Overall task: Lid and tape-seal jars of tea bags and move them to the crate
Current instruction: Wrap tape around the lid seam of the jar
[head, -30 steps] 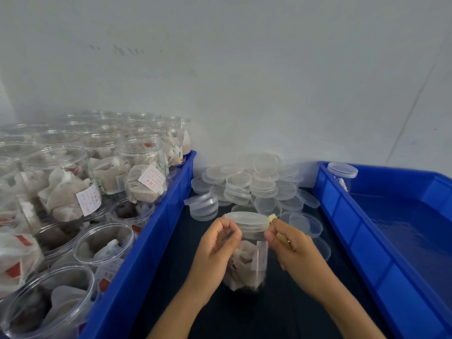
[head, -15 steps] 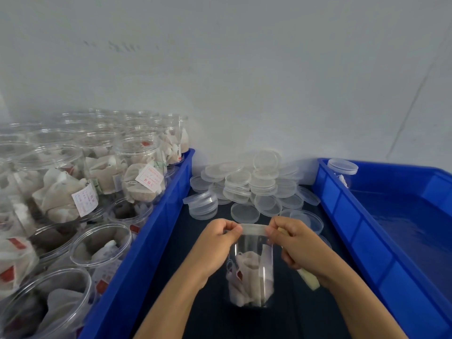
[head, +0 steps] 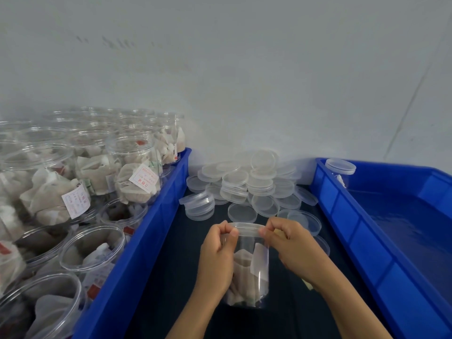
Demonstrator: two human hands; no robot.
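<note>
A clear plastic jar (head: 250,277) with tea bags inside stands on the dark surface between two blue crates. A clear lid (head: 247,227) sits on its mouth. My left hand (head: 216,258) lies along the jar's left side, thumb and forefinger pinching the lid's left rim. My right hand (head: 291,243) pinches the lid's right rim from the other side. A pale yellowish piece (head: 307,285) shows under my right wrist; what it is cannot be told.
The left blue crate (head: 146,231) is packed with several open jars of tea bags (head: 134,177). A heap of loose clear lids (head: 247,184) lies behind the jar. The right blue crate (head: 354,231) holds one lidded jar (head: 340,167) in its far corner.
The jar and both hands have come nearer to me and lower. The hands have shifted from the jar's upper sides to pinching the lid's rim on both sides.
</note>
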